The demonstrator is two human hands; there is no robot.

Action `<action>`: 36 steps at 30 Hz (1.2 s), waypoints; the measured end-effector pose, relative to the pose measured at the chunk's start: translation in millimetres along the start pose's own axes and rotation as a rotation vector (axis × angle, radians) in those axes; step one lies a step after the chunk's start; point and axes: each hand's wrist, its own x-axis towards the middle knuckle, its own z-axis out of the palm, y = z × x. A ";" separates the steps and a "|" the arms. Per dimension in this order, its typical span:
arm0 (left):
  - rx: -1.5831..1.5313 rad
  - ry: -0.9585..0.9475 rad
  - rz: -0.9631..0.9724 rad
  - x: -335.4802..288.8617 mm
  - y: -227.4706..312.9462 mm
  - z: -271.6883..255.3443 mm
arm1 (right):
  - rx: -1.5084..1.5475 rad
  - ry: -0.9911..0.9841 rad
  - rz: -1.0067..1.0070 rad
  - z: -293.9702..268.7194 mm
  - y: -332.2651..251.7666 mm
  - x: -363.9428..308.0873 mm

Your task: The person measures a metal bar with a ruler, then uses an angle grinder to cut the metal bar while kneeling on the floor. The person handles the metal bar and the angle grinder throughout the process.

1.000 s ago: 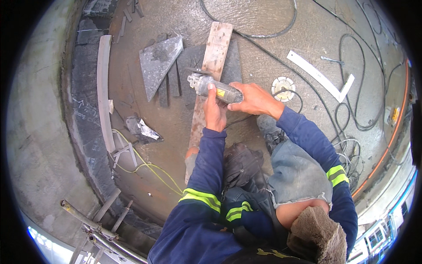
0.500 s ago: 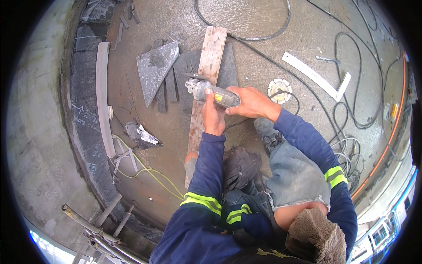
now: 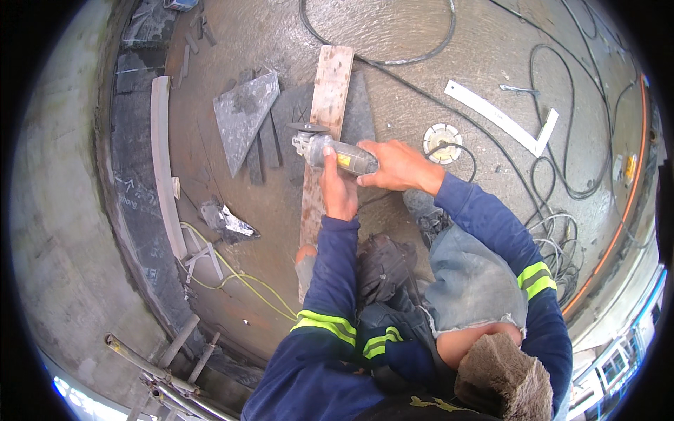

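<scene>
An angle grinder (image 3: 344, 156) lies in both my hands above a wooden plank (image 3: 331, 84). My left hand (image 3: 340, 191) is wrapped round the body from below, thumb along its side near the metal head. At the rear end, my right hand (image 3: 404, 165) grips the grinder with fingers around it. A dark disc (image 3: 309, 128) sits on the head, facing away from me. Beneath and beside the plank lie grey slate pieces, among them a large angular slab (image 3: 246, 112) and narrow strips (image 3: 254, 161).
To the right are a segmented cutting disc (image 3: 442, 143), a white carpenter's square (image 3: 491, 112) and black cables (image 3: 562, 189). A long pale strip (image 3: 161, 161) runs along the left wall. Metal poles (image 3: 154, 368) stand at lower left; a yellow-green cord (image 3: 253, 284) lies nearby.
The grinder has shifted slightly left, and its disc has tilted so that more of its face shows. Both hands keep their hold. The whole view has moved a little.
</scene>
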 end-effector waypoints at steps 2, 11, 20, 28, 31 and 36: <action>-0.004 -0.002 -0.010 0.1 -2.0 -3.2 | -0.029 0.011 -0.015 2.2 -0.3 -3.2; -0.016 -0.051 0.123 0.1 10.8 -8.1 | 0.039 0.080 -0.198 6.3 -6.4 2.5; 0.050 -0.234 0.004 -1.2 10.8 4.2 | 0.271 -0.002 -0.078 12.1 21.3 -14.8; 0.561 -0.427 -0.114 -7.5 3.5 15.3 | 0.143 0.405 0.173 -23.6 54.9 -74.0; 0.518 -0.410 -0.233 -15.8 1.6 -4.0 | 0.224 0.756 0.295 -46.7 80.5 -78.6; 0.441 -0.388 -0.363 -25.8 -20.6 -39.0 | 0.006 0.918 0.634 -87.3 177.1 -81.7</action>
